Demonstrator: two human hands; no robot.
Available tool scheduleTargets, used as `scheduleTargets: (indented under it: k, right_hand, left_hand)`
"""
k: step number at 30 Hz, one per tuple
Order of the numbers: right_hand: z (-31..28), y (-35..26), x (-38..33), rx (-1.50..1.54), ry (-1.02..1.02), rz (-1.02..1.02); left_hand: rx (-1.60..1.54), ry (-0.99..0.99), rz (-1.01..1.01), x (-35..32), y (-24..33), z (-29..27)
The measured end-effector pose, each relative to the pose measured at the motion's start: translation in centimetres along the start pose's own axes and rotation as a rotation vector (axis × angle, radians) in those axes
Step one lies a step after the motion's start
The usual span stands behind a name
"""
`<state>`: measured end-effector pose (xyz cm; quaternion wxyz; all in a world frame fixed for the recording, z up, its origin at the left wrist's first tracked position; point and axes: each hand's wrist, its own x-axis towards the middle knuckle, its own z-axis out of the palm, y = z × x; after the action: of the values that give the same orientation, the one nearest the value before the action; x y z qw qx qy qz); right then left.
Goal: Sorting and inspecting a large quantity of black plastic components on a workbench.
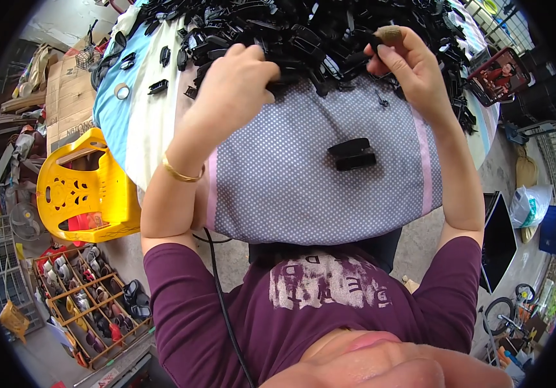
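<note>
A large heap of black plastic parts (304,42) covers the far side of the cloth-covered table. My left hand (236,84) is at the heap's near edge, its fingers curled down; what they hold, if anything, is hidden. At the heap's right side, my right hand (414,71) pinches a small black plastic piece (375,43) between thumb and fingers. A brownish covering (389,33) wraps one of its fingertips. Between my forearms, a black clip-shaped part (353,155) lies alone on the grey dotted cloth (291,187). A tiny dark bit (382,101) rests below my right hand.
Several loose black parts (159,86) and a tape roll (121,91) lie on the table's left side. A phone (501,76) playing a video stands at the right edge. A yellow plastic chair (64,187) and a shoe rack (97,304) are to the left. A cable (218,284) hangs before me.
</note>
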<state>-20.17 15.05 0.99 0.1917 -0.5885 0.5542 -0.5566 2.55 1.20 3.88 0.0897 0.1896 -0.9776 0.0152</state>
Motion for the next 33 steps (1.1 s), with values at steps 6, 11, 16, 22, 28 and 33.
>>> scheduleTargets:
  k: [6, 11, 16, 22, 28, 33]
  right_hand:
    - [2.2, -1.8, -0.9, 0.059, -0.079, 0.128]
    - [3.0, -1.4, -1.2, 0.074, -0.085, 0.188]
    - [3.6, -1.7, -1.6, -0.009, -0.129, -0.076]
    - [4.7, -1.7, -1.7, 0.016, -0.063, -0.154]
    - [4.2, -0.9, -1.5, 0.189, 0.067, 0.156]
    - [4.8, -1.7, -1.8, 0.260, 0.063, 0.153]
  left_hand:
    - [0.137, 0.221, 0.156, 0.5, 0.9, 3.0]
    - [0.068, 0.287, 0.250, 0.6, 2.3, 3.2]
    - [-1.224, 0.109, -0.189, 1.1, 2.2, 1.3]
    - [-1.852, -0.090, -0.304, 1.2, 2.9, 2.7]
    - [-1.788, 0.021, -0.035, 0.9, 3.3, 3.3]
    - [-1.630, 0.061, -0.140, 0.8, 3.3, 3.0]
